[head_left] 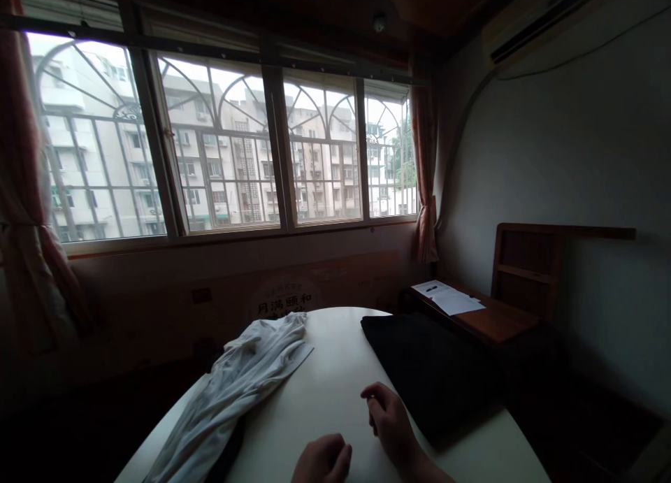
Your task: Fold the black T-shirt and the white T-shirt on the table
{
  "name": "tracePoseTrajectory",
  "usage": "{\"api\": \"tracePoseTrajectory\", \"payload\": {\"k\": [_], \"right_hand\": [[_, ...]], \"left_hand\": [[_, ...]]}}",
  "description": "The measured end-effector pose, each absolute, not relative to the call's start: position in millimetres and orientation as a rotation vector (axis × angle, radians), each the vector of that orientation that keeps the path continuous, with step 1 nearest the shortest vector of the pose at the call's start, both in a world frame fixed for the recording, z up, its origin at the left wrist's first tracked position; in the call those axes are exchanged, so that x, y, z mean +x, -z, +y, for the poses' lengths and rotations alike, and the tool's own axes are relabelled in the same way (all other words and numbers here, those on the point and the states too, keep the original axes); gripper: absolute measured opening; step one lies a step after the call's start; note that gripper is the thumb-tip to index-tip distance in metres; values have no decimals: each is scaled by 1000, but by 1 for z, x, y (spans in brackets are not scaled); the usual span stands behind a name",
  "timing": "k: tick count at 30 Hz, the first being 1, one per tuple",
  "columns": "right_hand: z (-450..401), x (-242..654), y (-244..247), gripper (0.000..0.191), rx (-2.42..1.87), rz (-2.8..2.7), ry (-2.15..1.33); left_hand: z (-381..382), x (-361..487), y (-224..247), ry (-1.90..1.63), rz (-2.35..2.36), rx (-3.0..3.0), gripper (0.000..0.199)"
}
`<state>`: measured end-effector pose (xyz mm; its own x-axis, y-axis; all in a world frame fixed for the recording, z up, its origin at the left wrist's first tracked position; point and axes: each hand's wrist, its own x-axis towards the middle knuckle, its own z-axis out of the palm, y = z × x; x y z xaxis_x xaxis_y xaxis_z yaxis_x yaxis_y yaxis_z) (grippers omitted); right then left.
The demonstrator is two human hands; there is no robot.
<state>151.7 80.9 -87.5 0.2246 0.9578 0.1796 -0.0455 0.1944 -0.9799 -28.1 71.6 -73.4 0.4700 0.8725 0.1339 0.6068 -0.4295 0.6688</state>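
Observation:
My left hand [322, 458] is curled into a loose fist at the near edge of the view, over the white table [293, 413], and nothing shows in it. Just right of it, my right hand [386, 421] has its fingers bent inward, with nothing visible between them. Beside that hand lies a black cloth [435, 371], spread flat on the table's right side. A crumpled white garment [246, 371] stretches along the left side. Some dark fabric [231, 451] shows at the garment's lower right edge.
Beyond the table at right is a wooden bench [516, 322] bearing white paper sheets [453, 300] and a pen [431, 289]. Barred windows [220, 147] line the far wall, with tied curtains [426, 161] at the ends. An air conditioner [545, 22] hangs upper right.

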Motion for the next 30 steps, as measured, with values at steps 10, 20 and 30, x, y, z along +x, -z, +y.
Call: {"api": "tracePoseTrajectory", "payload": {"k": [10, 20, 30], "right_hand": [[76, 152, 80, 24, -1109, -1121, -955], [72, 152, 78, 22, -1122, -1105, -944], [70, 158, 80, 29, -1179, -963, -999]], "left_hand": [[61, -22, 57, -640, 1262, 2124, 37], [61, -22, 57, -637, 1260, 2128, 37], [59, -21, 52, -653, 1294, 2066, 35]]}}
